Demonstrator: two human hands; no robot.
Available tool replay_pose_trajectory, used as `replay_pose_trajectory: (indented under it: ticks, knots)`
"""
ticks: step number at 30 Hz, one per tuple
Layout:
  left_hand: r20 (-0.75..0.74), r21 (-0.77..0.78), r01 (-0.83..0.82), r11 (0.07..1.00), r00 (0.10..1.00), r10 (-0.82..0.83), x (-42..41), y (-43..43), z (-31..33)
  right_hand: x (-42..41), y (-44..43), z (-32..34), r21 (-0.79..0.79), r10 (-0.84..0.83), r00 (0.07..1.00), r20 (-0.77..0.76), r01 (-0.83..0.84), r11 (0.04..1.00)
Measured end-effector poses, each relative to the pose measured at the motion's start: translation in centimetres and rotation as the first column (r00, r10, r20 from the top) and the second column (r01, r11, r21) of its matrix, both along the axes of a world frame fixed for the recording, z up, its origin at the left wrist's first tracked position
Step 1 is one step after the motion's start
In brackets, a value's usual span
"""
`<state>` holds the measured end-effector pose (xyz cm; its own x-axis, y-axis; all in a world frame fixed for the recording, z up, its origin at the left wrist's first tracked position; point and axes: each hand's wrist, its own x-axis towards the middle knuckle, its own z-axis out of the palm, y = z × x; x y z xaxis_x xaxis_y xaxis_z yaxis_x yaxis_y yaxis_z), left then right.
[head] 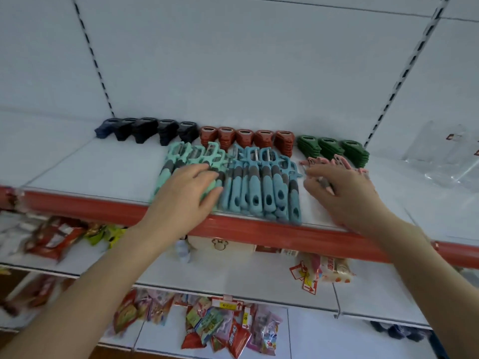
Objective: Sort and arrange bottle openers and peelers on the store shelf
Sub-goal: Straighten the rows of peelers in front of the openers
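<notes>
Store shelf (90, 172): left hand (186, 193) lies flat on mint peelers (181, 154), right hand (344, 195) grips pink peelers (342, 160), likely light and stiff, best taken by handles.

Upper shelf (90, 172): three groups of bottle openers stand in one row along the back, side by side: left opener group (145, 130), middle opener group (246, 138), right opener group (334, 149). Three peeler groups lie before them, handles toward the front rail (259, 229). The left peeler group (181, 156) and middle peeler group (259, 187) adjoin; the right peeler group (342, 161) lies apart, before the right openers. The left hand (186, 195) rests on the left peelers, the right hand (344, 195) over the right ones. A plastic bag (445, 156) lies at far right. Snack packets (220, 325) lie on the shelves below.
</notes>
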<state>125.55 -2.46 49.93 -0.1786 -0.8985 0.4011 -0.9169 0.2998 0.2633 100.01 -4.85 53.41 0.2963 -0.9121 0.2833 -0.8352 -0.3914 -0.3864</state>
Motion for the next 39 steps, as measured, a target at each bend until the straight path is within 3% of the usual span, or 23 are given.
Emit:
replay_pose_trajectory:
  ticks: [2, 6, 9, 16, 23, 30, 39]
  knots:
    - [-0.018, 0.021, -0.070, 0.997, 0.997, 0.071, 2.9, -0.5, 0.1, 2.7, 0.2, 0.6, 0.002, 0.070, 0.998, 0.002, -0.070, 0.998]
    - [-0.023, 0.100, -0.051, 0.994, 0.998, 0.053, 6.5, -1.2, 0.1, 8.4, 1.0, 1.6, 0.014, 0.169, 0.985, 0.045, -0.170, 0.985]
    - [-0.055, 0.168, 0.000, 0.986, 0.998, 0.009, 8.4, -1.9, -0.4, 12.9, 1.5, 1.1, 0.115, 0.171, 0.982, 0.075, -0.179, 0.977]
    - [-0.080, 0.283, 0.212, 0.935, 0.977, -0.198, 11.5, -3.9, -1.3, 19.6, 1.2, -1.4, 0.286, -0.084, 0.994, -0.073, 0.102, 0.953]
    - [-0.093, 0.378, 0.330, 0.865, 0.943, -0.319, 13.1, -4.4, -0.4, 22.2, 1.2, -2.5, 0.312, -0.259, 0.952, -0.164, 0.299, 0.902]
    - [-0.159, 0.387, 0.403, 0.829, 0.915, -0.370, 14.1, -5.0, -0.7, 23.4, 1.2, -2.3, 0.305, -0.292, 0.940, -0.175, 0.334, 0.892]
    - [-0.170, 0.372, 0.362, 0.855, 0.932, -0.320, 16.3, -4.8, -0.4, 24.9, 1.1, -2.3, 0.266, -0.177, 0.974, -0.145, 0.210, 0.941]
